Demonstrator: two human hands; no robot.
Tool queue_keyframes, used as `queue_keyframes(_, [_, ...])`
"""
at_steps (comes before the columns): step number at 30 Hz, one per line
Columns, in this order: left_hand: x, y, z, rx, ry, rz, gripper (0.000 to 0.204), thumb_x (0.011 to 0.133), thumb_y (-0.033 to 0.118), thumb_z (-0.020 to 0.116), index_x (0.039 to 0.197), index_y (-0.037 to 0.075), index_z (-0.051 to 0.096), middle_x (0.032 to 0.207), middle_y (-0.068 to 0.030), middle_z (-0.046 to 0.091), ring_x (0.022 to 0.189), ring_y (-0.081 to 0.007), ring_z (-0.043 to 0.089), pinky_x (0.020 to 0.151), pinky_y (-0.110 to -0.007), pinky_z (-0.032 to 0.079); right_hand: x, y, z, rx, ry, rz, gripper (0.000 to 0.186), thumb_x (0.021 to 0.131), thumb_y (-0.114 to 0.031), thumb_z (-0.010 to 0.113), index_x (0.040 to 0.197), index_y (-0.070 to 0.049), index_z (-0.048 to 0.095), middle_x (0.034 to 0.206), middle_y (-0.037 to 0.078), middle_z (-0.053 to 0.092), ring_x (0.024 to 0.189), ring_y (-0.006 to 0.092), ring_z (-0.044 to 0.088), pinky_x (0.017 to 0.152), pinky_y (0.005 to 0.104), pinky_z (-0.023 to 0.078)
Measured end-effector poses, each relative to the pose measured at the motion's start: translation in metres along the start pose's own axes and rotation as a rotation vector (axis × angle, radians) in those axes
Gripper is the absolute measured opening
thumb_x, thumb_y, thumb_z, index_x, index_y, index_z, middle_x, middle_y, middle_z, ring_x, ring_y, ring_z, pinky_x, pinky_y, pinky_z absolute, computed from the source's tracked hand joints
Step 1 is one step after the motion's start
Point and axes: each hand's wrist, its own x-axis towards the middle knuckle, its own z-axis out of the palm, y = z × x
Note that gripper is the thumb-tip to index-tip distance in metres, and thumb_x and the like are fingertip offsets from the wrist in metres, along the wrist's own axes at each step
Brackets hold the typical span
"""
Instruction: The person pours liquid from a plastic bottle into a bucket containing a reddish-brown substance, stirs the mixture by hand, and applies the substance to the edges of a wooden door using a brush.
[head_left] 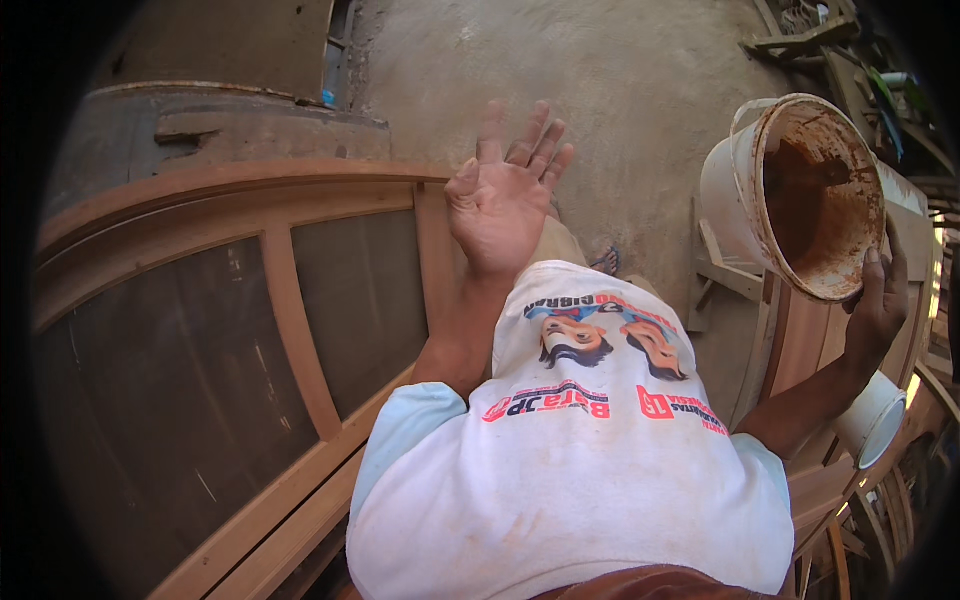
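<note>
The white bucket (775, 190), stained brown inside, is tipping up on the person's right side. The right hand (878, 305) is gripping its rim to hold it tilted. The left hand (503, 200) is spreading open and empty, above the wooden window frame (290, 320).

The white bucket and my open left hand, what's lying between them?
In the head view, only bare concrete floor lies between the open left hand and the white bucket, which the right hand tilts. A sandalled foot shows lower down.
</note>
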Motion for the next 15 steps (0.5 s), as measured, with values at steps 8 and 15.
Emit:
queue_keyframes(8, [0.045, 0.027, -0.023, 0.13, 0.003, -0.083, 0.095, 0.094, 0.057, 0.054, 0.171, 0.019, 0.013, 0.173, -0.0266, 0.021, 0.157, -0.047, 0.027, 0.125, -0.067, 0.029, 0.004, -0.033, 0.017, -0.126, 0.101, 0.217, 0.045, 0.107, -0.011, 0.053, 0.151, -0.003, 0.058, 0.081, -0.003, 0.062, 0.058, 0.0003, 0.043, 0.048, 0.02, 0.031])
queue_keyframes(15, [0.137, 0.013, -0.052, -0.199, 0.037, -0.527, 0.089, 0.096, 0.054, 0.051, 0.171, 0.024, 0.015, 0.174, -0.0262, 0.017, 0.159, -0.0484, 0.021, 0.129, -0.067, 0.022, -0.004, -0.007, 0.031, -0.144, 0.374, 0.428, 0.042, 0.108, -0.02, 0.058, 0.146, -0.003, 0.063, 0.085, -0.002, 0.069, 0.054, 0.0009, 0.041, 0.047, 0.0215, 0.028])
